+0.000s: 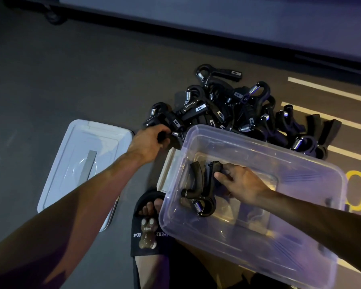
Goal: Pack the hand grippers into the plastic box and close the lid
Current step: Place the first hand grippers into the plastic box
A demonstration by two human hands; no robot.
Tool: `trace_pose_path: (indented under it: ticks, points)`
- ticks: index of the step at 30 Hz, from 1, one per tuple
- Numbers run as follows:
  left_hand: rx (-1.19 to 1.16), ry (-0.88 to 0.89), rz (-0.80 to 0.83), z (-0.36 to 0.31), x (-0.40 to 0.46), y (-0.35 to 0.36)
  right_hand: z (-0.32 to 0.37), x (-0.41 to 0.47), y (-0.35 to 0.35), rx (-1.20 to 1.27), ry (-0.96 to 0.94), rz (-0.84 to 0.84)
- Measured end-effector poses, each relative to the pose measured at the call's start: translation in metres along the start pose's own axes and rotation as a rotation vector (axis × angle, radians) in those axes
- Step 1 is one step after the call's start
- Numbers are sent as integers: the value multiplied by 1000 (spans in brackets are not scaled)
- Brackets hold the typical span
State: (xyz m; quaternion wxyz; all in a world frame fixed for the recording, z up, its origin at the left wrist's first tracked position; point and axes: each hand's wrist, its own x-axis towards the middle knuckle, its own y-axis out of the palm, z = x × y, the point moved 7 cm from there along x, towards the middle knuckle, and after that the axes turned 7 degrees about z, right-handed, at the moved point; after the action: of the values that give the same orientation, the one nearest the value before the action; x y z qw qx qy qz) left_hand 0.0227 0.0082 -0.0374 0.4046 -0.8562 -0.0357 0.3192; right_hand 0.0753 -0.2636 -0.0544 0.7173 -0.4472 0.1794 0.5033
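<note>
The right hand [241, 180] has its fingers curled round one handle of a hand gripper [200, 190] that lies on the floor of the clear plastic box [300, 163], the sprung loop end towards the near wall. The left hand [149, 140] reaches to the near edge of the pile of hand grippers [238, 109] just beyond the box, its fingers wrapped round a black handle [162, 137] there. These tools look stiff and moderately weighty for their size, hard plastic with a steel coil, so they should not deform or break if set down firmly; the padded handle is the sure place to take hold, while the spring end would likely snag on its neighbours in the tangle. The box holds only this one piece as far as I can see, so packing is barely begun. The lid [75, 163] lies flat on the dark floor to the left, apart from the box, beside a sandalled foot [146, 222].
</note>
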Motion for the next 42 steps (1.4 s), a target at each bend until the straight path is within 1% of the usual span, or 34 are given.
trace_pose_path:
  ticks: [5,8,10,13,15,18,20,23,25,27,29,32,33,35,37,39,42]
  points:
    - [2,105,-303,-15,-26,-39,4,-15,-16,-26,10,-95]
    - [-3,172,-405,-25,-50,-62,21,-32,-31,-69,-25,-157]
    - [66,191,-456,-35,-67,-76,41,-46,-40,-34,-112,-201]
    - [126,254,-519,-56,-97,-101,76,-72,-63,131,-314,-289]
    - [100,332,-513,-74,-117,-115,99,-89,-86,171,-420,-367]
    - [-14,421,-473,-97,-140,-126,120,-109,-110,279,-516,-430]
    - [-102,508,-406,-111,-150,-123,123,-115,-112,360,-543,-401]
    - [-175,568,-236,-122,-149,-102,123,-122,-102,355,-588,-333]
    - [-182,583,-125,-125,-144,-83,117,-124,-95,337,-584,-303]
    - [-184,584,-59,-125,-139,-66,107,-122,-90,316,-564,-283]
    - [-138,553,-70,-121,-131,-56,91,-114,-82,332,-524,-229]
    - [28,517,-214,-113,-114,-49,57,-96,-60,437,-402,-157]
    - [67,511,-237,-112,-109,-46,46,-89,-50,490,-345,-127]
    - [108,481,-222,-108,-99,-36,29,-74,-27,514,-241,-52]
    - [124,431,-166,-104,-91,-23,17,-61,-9,523,-157,-8]
    - [95,397,-116,-99,-87,-14,8,-46,0,550,-88,-5]
    - [7,383,-92,-92,-84,-7,3,-31,2,563,-23,1]
